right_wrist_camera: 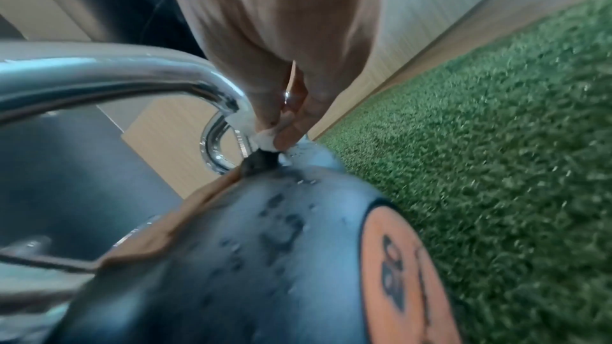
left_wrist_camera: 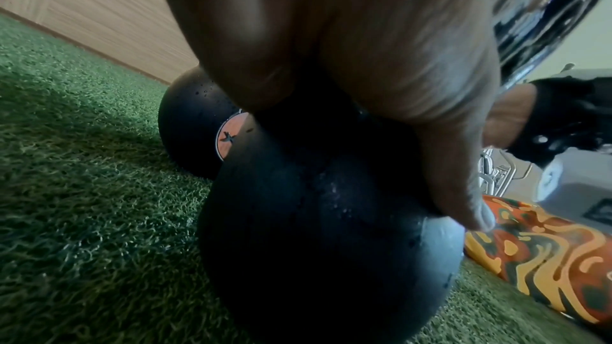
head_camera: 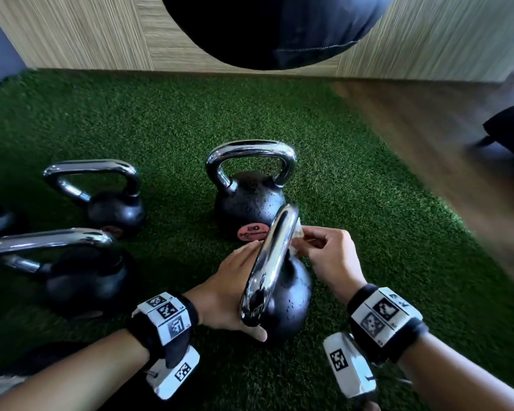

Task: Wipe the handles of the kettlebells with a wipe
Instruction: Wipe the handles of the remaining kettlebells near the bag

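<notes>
- On the green turf (head_camera: pixel 353 179), close below us, stands the nearest kettlebell (head_camera: pixel 285 304), its chrome handle (head_camera: pixel 270 262) running away from us between our two hands.
- Our left hand (head_camera: pixel 223 292) lies against the left side of this kettlebell, fingers straight along it and thumb low near the base; its grip is flat, pressing rather than clutching.
- Our right hand (head_camera: pixel 330 256) has its grip pinched on a small white wipe (head_camera: pixel 298 235), thumb and fingers curled, with the wipe touching the far right leg of the handle, just above the black body.
- From the right wrist view we see the wipe (right_wrist_camera: pixel 265 140) crumpled at the fingertips where chrome meets iron; droplets dot the body.
- Just behind stands a second kettlebell (head_camera: pixel 250 200) with an orange label, nearly touching the handle's far end and crowding the wiping spot.
- To our left stand two more kettlebells (head_camera: pixel 113 203) (head_camera: pixel 80 280), well apart from our hands.
- Above hangs a dark punching bag (head_camera: pixel 273 31) before a wooden wall (head_camera: pixel 72 34).
- An orange patterned cloth (left_wrist_camera: pixel 546 258) lies beside the kettlebell in the left wrist view.
</notes>
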A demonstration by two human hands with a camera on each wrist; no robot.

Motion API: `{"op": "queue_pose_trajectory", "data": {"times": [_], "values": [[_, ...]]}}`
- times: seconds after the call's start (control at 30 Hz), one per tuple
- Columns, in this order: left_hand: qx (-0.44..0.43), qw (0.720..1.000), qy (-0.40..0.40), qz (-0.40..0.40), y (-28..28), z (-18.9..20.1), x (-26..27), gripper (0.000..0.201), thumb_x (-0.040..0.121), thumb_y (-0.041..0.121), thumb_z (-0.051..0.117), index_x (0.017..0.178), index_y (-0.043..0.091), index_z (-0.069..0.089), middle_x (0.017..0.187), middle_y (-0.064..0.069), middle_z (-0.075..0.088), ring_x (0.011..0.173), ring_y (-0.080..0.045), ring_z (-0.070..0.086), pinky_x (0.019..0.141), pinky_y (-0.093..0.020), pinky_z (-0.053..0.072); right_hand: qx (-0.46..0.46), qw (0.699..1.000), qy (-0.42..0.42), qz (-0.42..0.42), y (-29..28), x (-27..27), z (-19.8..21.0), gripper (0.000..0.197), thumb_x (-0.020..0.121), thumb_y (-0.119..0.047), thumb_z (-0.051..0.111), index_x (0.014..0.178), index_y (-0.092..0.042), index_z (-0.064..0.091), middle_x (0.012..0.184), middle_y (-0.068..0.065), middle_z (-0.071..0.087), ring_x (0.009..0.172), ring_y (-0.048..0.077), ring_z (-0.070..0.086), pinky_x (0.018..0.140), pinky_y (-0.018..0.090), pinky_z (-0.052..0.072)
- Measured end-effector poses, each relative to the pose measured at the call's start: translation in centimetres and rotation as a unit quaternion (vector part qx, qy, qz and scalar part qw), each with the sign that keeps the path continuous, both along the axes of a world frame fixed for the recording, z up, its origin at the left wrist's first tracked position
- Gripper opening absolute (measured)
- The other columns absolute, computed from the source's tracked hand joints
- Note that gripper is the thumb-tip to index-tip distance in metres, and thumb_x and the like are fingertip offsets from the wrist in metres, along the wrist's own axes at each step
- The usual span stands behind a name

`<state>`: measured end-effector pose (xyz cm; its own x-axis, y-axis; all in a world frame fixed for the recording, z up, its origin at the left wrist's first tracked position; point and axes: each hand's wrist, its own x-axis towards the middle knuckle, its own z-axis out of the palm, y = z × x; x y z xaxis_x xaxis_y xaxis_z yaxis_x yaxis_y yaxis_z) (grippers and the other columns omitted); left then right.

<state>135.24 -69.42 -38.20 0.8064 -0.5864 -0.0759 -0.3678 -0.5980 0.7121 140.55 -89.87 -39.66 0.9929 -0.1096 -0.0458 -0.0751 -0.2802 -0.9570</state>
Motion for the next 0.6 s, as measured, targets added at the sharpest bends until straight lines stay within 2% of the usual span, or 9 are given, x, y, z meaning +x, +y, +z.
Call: {"op": "queue_pose_trajectory", "data": {"times": [0.03, 0.1, 0.13, 0.2, 0.27, 0.37, 0.4, 0.53, 0.6], "values": [[0.003, 1.0, 0.01, 0.001, 0.1, -0.1, 0.0, 0.118, 0.041, 0.064, 0.082, 0.112, 0.082, -0.011, 0.142, 0.038, -0.01, 0.134, 0.015, 0.002, 0.125, -0.029, 0.002, 0.006, 1.0, -0.003, 0.013, -0.1, 0.2, 0.1, 0.026, 0.083, 0.009, 0.072, 0.108, 0.013, 0.07, 0.102, 0.027, 0.07, 0.078, 0.016, 0.068, 0.075, 0.026, 0.06], [0.014, 1.0, 0.026, 0.007, 0.3, -0.5, 0.0, 0.134, 0.044, 0.057, 0.092, 0.11, 0.087, -0.021, 0.137, 0.051, -0.022, 0.136, 0.016, 0.001, 0.125, -0.026, 0.0, -0.003, 0.999, -0.053, 0.006, -0.3, 0.2, 1.1, 0.024, 0.082, 0.004, 0.075, 0.106, 0.005, 0.072, 0.103, 0.027, 0.069, 0.088, 0.036, 0.067, 0.083, 0.053, 0.058], [0.025, 0.999, 0.028, 0.009, 0.5, -0.6, 0.0, 0.145, 0.049, 0.048, 0.099, 0.108, 0.088, -0.028, 0.131, 0.059, -0.026, 0.135, 0.017, -0.001, 0.125, -0.022, -0.001, -0.015, 0.995, -0.096, -0.005, -0.6, 0.1, 1.6, 0.023, 0.082, 0.0, 0.076, 0.105, -0.001, 0.074, 0.1, 0.021, 0.07, 0.086, 0.032, 0.068, 0.08, 0.052, 0.058], [0.043, 0.999, 0.02, 0.008, 0.7, -1.1, 0.0, 0.153, 0.057, 0.037, 0.101, 0.105, 0.086, -0.035, 0.122, 0.064, -0.031, 0.133, 0.02, -0.002, 0.122, -0.015, -0.003, -0.083, 0.981, -0.177, -0.007, -1.0, -0.6, 2.8, 0.021, 0.083, -0.01, 0.08, 0.103, -0.016, 0.078, 0.094, -0.001, 0.072, 0.078, 0.007, 0.067, 0.07, 0.026, 0.059], [0.045, 0.999, 0.017, 0.004, 0.7, -1.1, 0.2, 0.153, 0.058, 0.038, 0.1, 0.106, 0.085, -0.037, 0.124, 0.061, -0.032, 0.132, 0.021, -0.003, 0.119, -0.011, -0.005, -0.133, 0.967, -0.216, 0.014, -1.1, -1.3, 4.1, 0.019, 0.085, -0.014, 0.08, 0.104, -0.017, 0.08, 0.095, -0.008, 0.073, 0.08, 0.001, 0.067, 0.064, 0.01, 0.053], [0.046, 0.999, 0.012, -0.004, 1.0, -2.0, 0.4, 0.153, 0.059, 0.04, 0.099, 0.112, 0.082, -0.038, 0.134, 0.048, -0.03, 0.13, 0.029, -0.012, 0.111, -0.001, -0.012, -0.091, 0.964, -0.245, 0.041, -1.3, -0.4, 4.9, 0.017, 0.083, 0.005, 0.076, 0.1, 0.009, 0.076, 0.091, 0.022, 0.072, 0.074, -0.011, 0.064, 0.06, 0.001, 0.047], [0.053, 0.999, 0.008, -0.005, 1.1, -2.3, 0.4, 0.153, 0.059, 0.042, 0.099, 0.113, 0.08, -0.039, 0.136, 0.045, -0.03, 0.129, 0.03, -0.016, 0.11, 0.001, -0.013, -0.076, 0.966, -0.243, 0.048, -1.3, -0.1, 5.1, 0.017, 0.082, 0.009, 0.075, 0.098, 0.014, 0.075, 0.09, 0.026, 0.071, 0.07, -0.014, 0.062, 0.059, 0.0, 0.045], [0.061, 0.998, 0.008, -0.005, 1.1, -2.2, 0.4, 0.152, 0.061, 0.046, 0.097, 0.109, 0.078, -0.044, 0.135, 0.048, -0.025, 0.134, 0.019, -0.012, 0.113, -0.005, -0.015, -0.057, 0.963, -0.253, 0.075, -0.9, -2.1, 5.9, 0.013, 0.078, 0.006, 0.08, 0.09, 0.003, 0.077, 0.08, 0.024, 0.07, 0.065, 0.001, 0.06, 0.053, 0.005, 0.045], [0.035, 0.999, 0.005, -0.006, 1.1, -2.5, 0.5, 0.15, 0.061, 0.042, 0.098, 0.112, 0.082, -0.038, 0.143, 0.041, -0.027, 0.142, 0.01, -0.011, 0.12, -0.011, -0.011, -0.063, 0.962, -0.244, 0.101, -0.7, -4.8, 6.1, 0.012, 0.077, -0.005, 0.084, 0.086, -0.01, 0.079, 0.08, 0.011, 0.072, 0.065, 0.005, 0.064, 0.052, 0.011, 0.048]]}}
